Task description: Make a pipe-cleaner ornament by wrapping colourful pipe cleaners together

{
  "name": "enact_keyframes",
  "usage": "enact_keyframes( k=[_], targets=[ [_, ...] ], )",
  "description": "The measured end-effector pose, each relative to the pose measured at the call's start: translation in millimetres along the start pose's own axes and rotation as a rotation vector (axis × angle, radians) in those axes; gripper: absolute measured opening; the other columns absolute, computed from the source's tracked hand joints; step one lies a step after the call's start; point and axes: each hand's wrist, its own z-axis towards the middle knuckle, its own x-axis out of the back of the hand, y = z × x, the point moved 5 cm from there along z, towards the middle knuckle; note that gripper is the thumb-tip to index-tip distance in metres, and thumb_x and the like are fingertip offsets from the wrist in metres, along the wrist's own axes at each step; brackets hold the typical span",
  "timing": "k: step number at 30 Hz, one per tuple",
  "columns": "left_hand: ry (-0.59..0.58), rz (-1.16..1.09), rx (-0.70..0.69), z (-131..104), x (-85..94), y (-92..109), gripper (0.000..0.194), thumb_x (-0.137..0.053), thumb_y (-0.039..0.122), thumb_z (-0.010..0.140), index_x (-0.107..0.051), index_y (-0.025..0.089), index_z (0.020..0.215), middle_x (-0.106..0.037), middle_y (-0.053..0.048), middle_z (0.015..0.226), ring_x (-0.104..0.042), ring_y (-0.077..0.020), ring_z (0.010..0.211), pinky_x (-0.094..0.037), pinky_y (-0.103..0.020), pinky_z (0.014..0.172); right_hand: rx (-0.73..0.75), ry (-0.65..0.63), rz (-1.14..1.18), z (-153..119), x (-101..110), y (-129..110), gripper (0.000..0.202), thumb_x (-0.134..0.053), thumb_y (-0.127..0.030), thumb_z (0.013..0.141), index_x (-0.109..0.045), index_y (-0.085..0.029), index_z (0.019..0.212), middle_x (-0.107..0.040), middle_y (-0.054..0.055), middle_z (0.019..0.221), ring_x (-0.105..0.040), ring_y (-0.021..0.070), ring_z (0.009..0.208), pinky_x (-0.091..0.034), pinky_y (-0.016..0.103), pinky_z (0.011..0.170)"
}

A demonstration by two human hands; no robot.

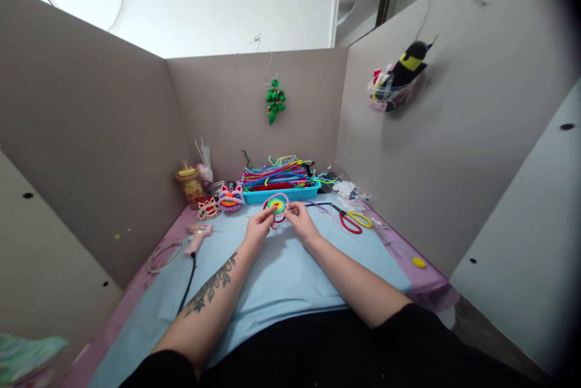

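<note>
Fingertips of both hands pinch a small coiled pipe-cleaner disc (pixel 276 205) between them, the left hand (pixel 259 227) closed on its left edge and the right hand (pixel 302 223) on its right edge, holding it up just above the light blue mat (pixel 281 279) and just in front of the blue tray (pixel 281 194). By size, the grey partition walls (pixel 91 134) enclose the bench; then comes the mat; then the tray heaped with coloured pipe cleaners (pixel 276 173); then the red and yellow scissors (pixel 354 220) to the right, a glue gun (pixel 198 235) to the left, and two small finished fuzzy faces (pixel 222 200) by the tray. The disc looks very light and soft, fuzzy over bendable wire, so it probably grips easily but deforms if squeezed; the outer pink ring, taken at opposite edges, seems the safest hold.
</note>
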Motion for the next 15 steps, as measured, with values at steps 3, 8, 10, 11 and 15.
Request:
enact_keyframes(
  k=[3, 8, 10, 11, 15],
  targets=[
    [0.001, -0.06, 0.011, 1.7, 1.7, -3.2, 0.056, -0.064, 0.035, 0.067, -0.06, 0.014, 0.119, -0.055, 0.003, 0.048, -0.04, -0.0071, 0.04, -0.025, -0.02, 0.041, 0.303, 0.088, -0.305, -7.9, 5.3, -21.5, 0.031, -0.061, -0.036, 0.073, -0.056, -0.024, 0.101, -0.047, 0.009, 0.119, -0.042, 0.0257, 0.115, -0.036, 0.042, 0.096],
    [-0.036, -0.068, 0.028, 0.0, -3.1, -1.5, 0.055, -0.066, 0.032, 0.064, -0.061, 0.013, 0.116, -0.061, 0.0, 0.056, -0.047, -0.0081, 0.044, -0.026, -0.019, 0.041, 0.499, -0.044, -0.583, -16.5, -4.4, -35.8, 0.009, -0.058, -0.029, 0.078, -0.063, -0.025, 0.084, -0.042, 0.008, 0.125, -0.035, 0.0269, 0.122, -0.028, 0.045, 0.103],
    [-0.035, -0.055, 0.031, -1.4, -4.9, 0.0, 0.055, -0.066, 0.031, 0.063, -0.062, 0.013, 0.115, -0.064, -0.001, 0.06, -0.049, -0.0088, 0.044, -0.026, -0.02, 0.04, 0.501, -0.047, -0.62, -16.2, -5.2, -35.6, 0.008, -0.056, -0.03, 0.08, -0.063, -0.025, 0.082, -0.042, 0.008, 0.124, -0.036, 0.0269, 0.121, -0.028, 0.046, 0.103],
    [-0.03, -0.044, 0.03, -2.2, -5.4, 1.0, 0.054, -0.066, 0.031, 0.063, -0.063, 0.013, 0.114, -0.064, -0.001, 0.059, -0.049, -0.0091, 0.044, -0.026, -0.02, 0.04, 0.505, -0.048, -0.628, -15.9, -5.4, -35.5, 0.009, -0.055, -0.03, 0.081, -0.063, -0.025, 0.081, -0.043, 0.008, 0.123, -0.036, 0.0269, 0.121, -0.028, 0.046, 0.103],
    [-0.003, -0.009, 0.011, -4.9, -5.8, 5.5, 0.049, -0.067, 0.032, 0.064, -0.066, 0.013, 0.109, -0.061, 0.0, 0.053, -0.048, -0.0101, 0.043, -0.032, -0.022, 0.042, 0.531, -0.049, -0.625, -15.3, -4.9, -36.4, 0.011, -0.054, -0.03, 0.082, -0.062, -0.023, 0.078, -0.045, 0.01, 0.121, -0.037, 0.0269, 0.119, -0.028, 0.046, 0.103]
  ],
)
